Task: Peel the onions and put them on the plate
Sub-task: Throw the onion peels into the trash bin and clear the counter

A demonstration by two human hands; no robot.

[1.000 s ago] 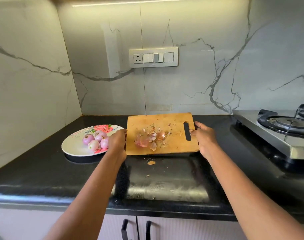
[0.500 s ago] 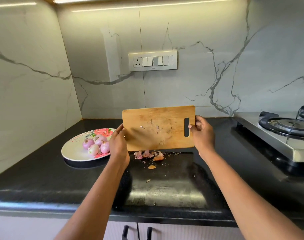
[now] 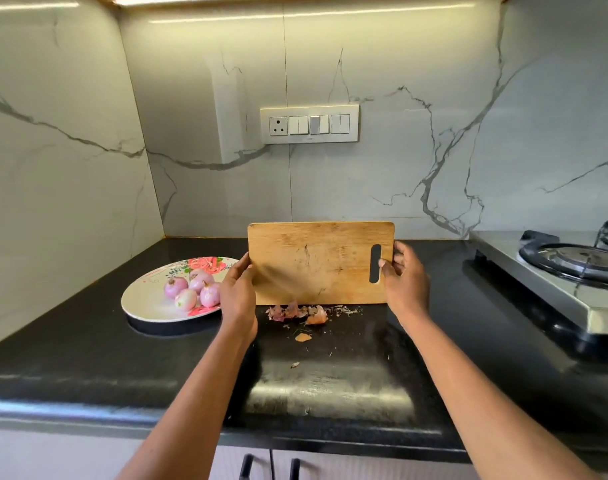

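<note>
both bare forearms are reaching forward from the bottom of the view, converging slightly. the left hand (image 3: pixel 238 294) is gripping the left edge of an upright cutting board (image 3: pixel 316 261), thumb toward the camera. the right hand (image 3: pixel 404 277) is holding the right edge by the handle slot, fingers curling around it, thumb on the front face.
</note>
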